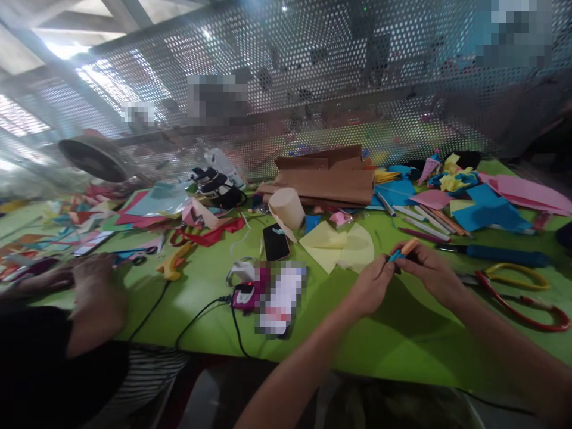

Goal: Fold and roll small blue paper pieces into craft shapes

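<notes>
A small blue and orange piece [409,246], perhaps folded paper, is pinched between both hands above the green table [357,345]. My left hand [373,283] closes its fingertips on the blue end. Opposite it, my right hand [431,271] grips the piece near the orange part, and its fingers partly hide it. Pale yellow paper [328,244] lies just beyond my left hand. Beside my right forearm are scissors with red and yellow handles [518,292] and a blue-handled tool [500,255].
A phone [282,298] with a lit screen, a dark phone [276,243], a purple power strip [245,298] and a yellow glue gun [173,262] lie to the left. Behind are a paper roll [288,208], cardboard [322,182] and several pens [429,220]. Another person's arm [96,292] rests at far left.
</notes>
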The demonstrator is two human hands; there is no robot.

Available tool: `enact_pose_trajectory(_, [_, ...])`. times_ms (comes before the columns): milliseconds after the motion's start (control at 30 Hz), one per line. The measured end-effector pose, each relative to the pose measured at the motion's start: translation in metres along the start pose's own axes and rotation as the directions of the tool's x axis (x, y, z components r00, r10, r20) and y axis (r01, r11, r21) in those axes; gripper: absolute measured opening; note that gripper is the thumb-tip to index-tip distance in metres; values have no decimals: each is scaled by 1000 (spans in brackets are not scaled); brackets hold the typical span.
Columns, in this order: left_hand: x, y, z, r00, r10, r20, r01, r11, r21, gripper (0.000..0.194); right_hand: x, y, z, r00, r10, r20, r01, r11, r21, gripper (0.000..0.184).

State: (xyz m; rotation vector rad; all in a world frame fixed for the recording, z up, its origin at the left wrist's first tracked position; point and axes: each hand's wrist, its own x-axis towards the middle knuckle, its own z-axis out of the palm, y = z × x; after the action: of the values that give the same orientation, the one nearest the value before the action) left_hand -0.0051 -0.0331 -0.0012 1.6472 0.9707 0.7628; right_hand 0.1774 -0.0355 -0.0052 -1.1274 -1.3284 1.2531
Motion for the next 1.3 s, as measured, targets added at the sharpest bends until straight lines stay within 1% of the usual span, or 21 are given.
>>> enact_pose_trajectory(100, [-2,4,1,1000,-20,-7,20,998,61,34,-1,1,2,1000,9,-22,-9,1000,15,34])
enact_pose_trajectory(167, [-3,8,1,1000,-29,4,29,993,111,30,-1,0,3,1000,21,-21,-20,999,42,32])
enact_pose_trajectory(267, [-5,14,2,999,-45,8,42,973,226,23,-2,-3,4,999,35,-13,-34,995,89,30])
enact_pose_trajectory(333, [-5,17,3,999,-53,-4,52,950,306,23,-3,-4,5,999,41,-21,-39,994,102,31])
enact_pose_trajectory(433, [-4,17,3,999,-34,-18,38,923,384,25,-5,-8,6,998,47,-31,-44,995,92,31])
enact_pose_trajectory(633, [-5,14,4,1000,6,-23,5,897,441,29,-6,-11,5,1000,12,-20,-11,999,34,30])
enact_pose_trajectory(733, [-5,14,6,999,26,-31,-6,857,516,29,-7,-10,7,999,-2,-49,2,1000,12,27])
enact_pose_trajectory(867, [-6,16,8,999,52,-6,-39,812,582,31,-9,-11,11,995,-36,-91,37,999,12,23])
enact_pose_trajectory(1000, [-6,17,7,999,49,-2,-39,804,593,35,-9,-13,10,998,-12,-69,13,1000,12,27])
enact_pose_trajectory(1067, [-5,17,6,999,37,-19,-20,830,558,36,-8,-14,7,1000,4,-30,-3,1000,26,31])
enact_pose_trajectory(1167, [-5,17,4,1000,3,-20,6,894,447,36,-6,-13,4,999,11,34,-12,999,42,34])
enact_pose_trajectory(1233, [-4,16,4,1000,-14,-6,15,919,394,37,-5,-10,2,999,11,39,-12,1000,22,32])
enact_pose_trajectory(1300, [-4,15,5,1000,-17,-1,16,918,396,37,-5,-6,2,1000,17,10,-17,1000,2,30])
